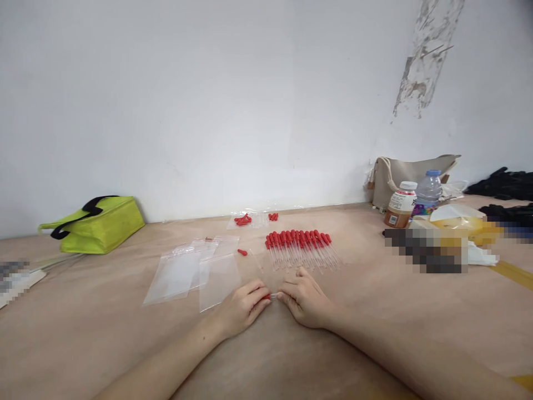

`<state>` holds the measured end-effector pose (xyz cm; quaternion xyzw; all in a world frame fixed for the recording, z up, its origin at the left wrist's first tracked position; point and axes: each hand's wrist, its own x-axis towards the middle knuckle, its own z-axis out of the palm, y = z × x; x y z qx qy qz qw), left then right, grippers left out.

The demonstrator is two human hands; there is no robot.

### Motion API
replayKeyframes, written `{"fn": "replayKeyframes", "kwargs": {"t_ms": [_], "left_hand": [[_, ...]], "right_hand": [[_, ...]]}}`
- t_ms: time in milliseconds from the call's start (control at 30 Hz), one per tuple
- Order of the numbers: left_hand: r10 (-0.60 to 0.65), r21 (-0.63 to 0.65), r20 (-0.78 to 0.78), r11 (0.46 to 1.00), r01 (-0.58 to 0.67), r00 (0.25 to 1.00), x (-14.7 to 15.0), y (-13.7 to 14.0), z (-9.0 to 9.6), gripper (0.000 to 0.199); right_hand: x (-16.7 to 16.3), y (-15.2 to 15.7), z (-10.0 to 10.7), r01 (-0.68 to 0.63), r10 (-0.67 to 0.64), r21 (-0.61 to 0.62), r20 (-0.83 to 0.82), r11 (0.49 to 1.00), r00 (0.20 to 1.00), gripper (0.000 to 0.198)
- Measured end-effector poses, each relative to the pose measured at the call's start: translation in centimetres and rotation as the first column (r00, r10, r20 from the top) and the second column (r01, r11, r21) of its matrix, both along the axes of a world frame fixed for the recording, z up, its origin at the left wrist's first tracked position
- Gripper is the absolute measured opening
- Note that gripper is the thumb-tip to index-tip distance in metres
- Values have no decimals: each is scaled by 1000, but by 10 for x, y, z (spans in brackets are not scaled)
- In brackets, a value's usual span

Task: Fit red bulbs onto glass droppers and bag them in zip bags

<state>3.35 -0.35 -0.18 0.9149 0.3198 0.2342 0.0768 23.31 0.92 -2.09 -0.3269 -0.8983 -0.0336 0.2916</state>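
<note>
My left hand [245, 305] is closed on a red rubber bulb [267, 297], of which only a little shows between the fingers. A thin clear glass tube [273, 295] runs from the bulb into the pinched fingers of my right hand [303, 297]. Just beyond my hands lies a row of droppers [297, 247], red bulbs away from me and clear tubes toward me. One loose red bulb [242, 252] and a loose clear tube [256, 260] lie left of that row. Whether the bulb and tube in my hands are fully joined is hidden.
Clear zip bags [179, 272] lie flat on the left. By the wall is a bag [258, 220] with tubes and red bulbs. A lime-green bag [104, 228] stands far left; at right are a brown drink bottle [401, 205], a water bottle [428, 194] and a beige bag [410, 166].
</note>
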Motion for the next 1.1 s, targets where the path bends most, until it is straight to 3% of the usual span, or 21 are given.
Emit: {"fn": "replayKeyframes", "kwargs": {"t_ms": [100,200,300,400,500,600,800,967,1100], "left_hand": [[37,53,44,998,-40,998,-5,5,0,23],[157,62,157,984,-168,975,-13,9,-2,29],[299,-30,177,954,-299,938,-18,12,-5,37],[289,-94,99,955,-280,952,-19,14,-6,17],[257,-90,71,964,-251,964,-17,15,-3,16],[257,-100,72,963,-250,964,-16,14,-2,16],[244,-106,84,966,-235,966,-18,15,-4,16],[245,-119,76,965,-235,967,-19,17,-5,17],[262,-122,76,960,-252,962,-17,16,-6,17]], "right_hand": [[-1,-2,6,14,-14,40,12,999,1000,21],[3,-4,11,45,-47,60,46,997,998,18],[16,4,12,209,-212,-59,-53,976,976,20],[34,29,16,400,-461,-294,-178,868,869,22],[46,60,23,511,-635,-432,-218,743,741,20],[44,82,27,591,-716,-439,-207,677,667,21],[28,98,14,705,-782,-350,-169,617,601,18],[30,96,8,713,-779,-315,-200,626,595,18],[25,81,13,638,-694,-277,-224,718,684,13]]}}
